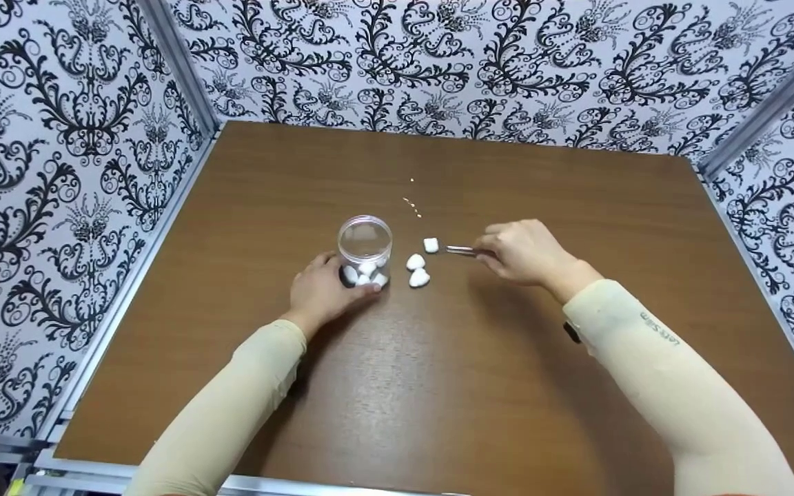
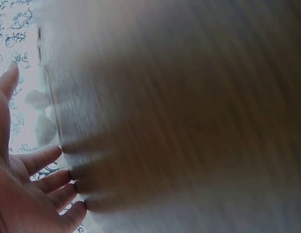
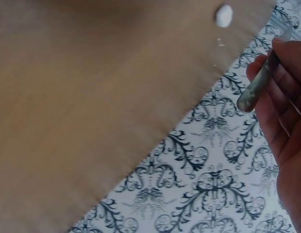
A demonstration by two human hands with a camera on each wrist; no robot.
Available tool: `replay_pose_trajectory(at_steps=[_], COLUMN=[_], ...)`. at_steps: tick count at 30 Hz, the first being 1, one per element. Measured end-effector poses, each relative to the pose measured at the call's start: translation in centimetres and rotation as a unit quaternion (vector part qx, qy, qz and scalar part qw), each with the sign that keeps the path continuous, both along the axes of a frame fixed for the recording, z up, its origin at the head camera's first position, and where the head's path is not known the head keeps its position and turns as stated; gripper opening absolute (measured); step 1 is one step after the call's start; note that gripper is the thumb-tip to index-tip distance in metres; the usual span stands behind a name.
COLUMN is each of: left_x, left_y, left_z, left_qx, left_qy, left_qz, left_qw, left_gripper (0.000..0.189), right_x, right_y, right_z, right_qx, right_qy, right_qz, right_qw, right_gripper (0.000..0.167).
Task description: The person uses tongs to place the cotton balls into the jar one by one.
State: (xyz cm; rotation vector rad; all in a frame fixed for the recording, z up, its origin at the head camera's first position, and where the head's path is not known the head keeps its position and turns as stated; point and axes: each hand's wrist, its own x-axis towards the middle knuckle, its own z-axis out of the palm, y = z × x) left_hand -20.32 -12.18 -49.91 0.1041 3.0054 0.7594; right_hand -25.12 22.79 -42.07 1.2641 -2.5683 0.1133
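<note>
My left hand (image 1: 324, 288) holds a clear round jar (image 1: 365, 238) low on its side, thumb at the front and fingers around the far left. Several white lumps, like marshmallows, lie in the bottom of the jar. In the left wrist view, the thumb and fingers of my left hand (image 2: 29, 184) are spread, fingertips low by the tabletop. My right hand (image 1: 524, 251) pinches a thin metal fork (image 1: 460, 250), its tip against or just beside a white cube (image 1: 431, 245). The fork handle (image 3: 257, 90) shows between my right fingers in the right wrist view.
Two white lumps (image 1: 418, 270) lie touching on the brown table (image 1: 542, 413), right of the jar. Small pale crumbs (image 1: 412, 205) trail behind the cube. Patterned walls (image 1: 438, 62) in a metal frame enclose the back and sides.
</note>
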Motion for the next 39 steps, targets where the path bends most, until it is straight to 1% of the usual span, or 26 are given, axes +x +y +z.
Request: replay_pose_trajectory(at_steps=[6,14,22,31,34,39], left_x=[0.0,-0.1,0.0,0.0,0.1,0.1], left_y=[0.0,0.0,0.0,0.1,0.1,0.1], left_z=[-0.1,-0.1,-0.1,0.1,0.1,0.1], left_qx=[0.005,0.006,0.001,-0.005,-0.006,-0.004], left_qy=[0.003,0.004,0.005,0.006,0.007,0.008], left_qz=[0.002,0.004,0.003,0.002,0.004,0.006], left_qw=[1.0,1.0,1.0,1.0,0.9999,0.9999], left_gripper=[0.094,0.095,0.095,0.093,0.093,0.092], right_x=[0.3,0.2,0.2,0.0,-0.1,-0.1], right_y=[0.6,-0.2,-1.9,-2.4,-2.4,-2.5], right_z=[-1.4,-2.5,-3.0,-3.7,-3.8,-3.9], right_qx=[0.003,0.018,0.019,0.039,0.041,0.043], right_qy=[-0.014,-0.012,-0.012,0.013,0.009,-0.01], right_qz=[0.001,0.013,0.025,0.04,0.04,0.033], right_qw=[0.9999,0.9997,0.9994,0.9983,0.9983,0.9985], right_gripper=[0.007,0.004,0.015,0.02,0.02,0.017])
